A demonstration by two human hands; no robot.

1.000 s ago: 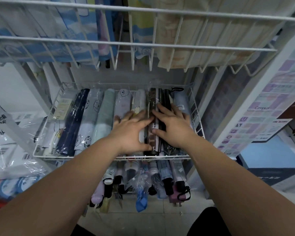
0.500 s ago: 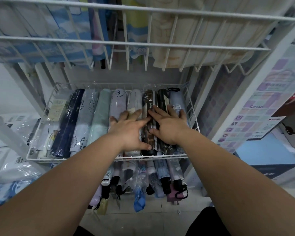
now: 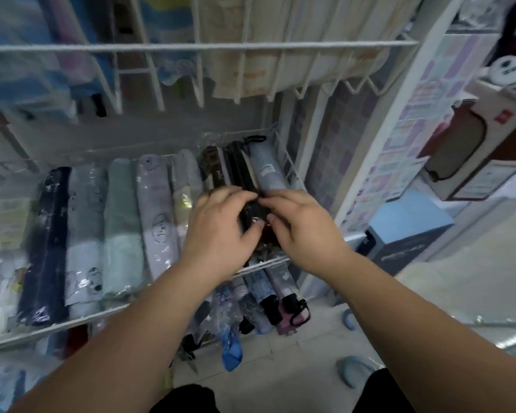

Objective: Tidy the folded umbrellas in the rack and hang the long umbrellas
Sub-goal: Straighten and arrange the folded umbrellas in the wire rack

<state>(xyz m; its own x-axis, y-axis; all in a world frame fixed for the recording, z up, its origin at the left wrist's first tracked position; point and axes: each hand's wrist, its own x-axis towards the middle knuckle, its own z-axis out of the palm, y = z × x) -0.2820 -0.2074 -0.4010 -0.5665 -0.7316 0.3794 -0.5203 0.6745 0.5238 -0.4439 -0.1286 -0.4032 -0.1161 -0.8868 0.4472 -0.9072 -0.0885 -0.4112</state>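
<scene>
The left hand (image 3: 218,231) and right hand (image 3: 303,226) both grip a black folded umbrella (image 3: 239,166) in clear plastic, near the right end of the white wire rack (image 3: 290,172), beside a grey-blue folded umbrella (image 3: 265,169).

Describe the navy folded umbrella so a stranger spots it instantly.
Find the white wire basket holding folded umbrellas side by side. Toward its left lies the navy folded umbrella in clear plastic, the only dark one among pale neighbours.
</scene>
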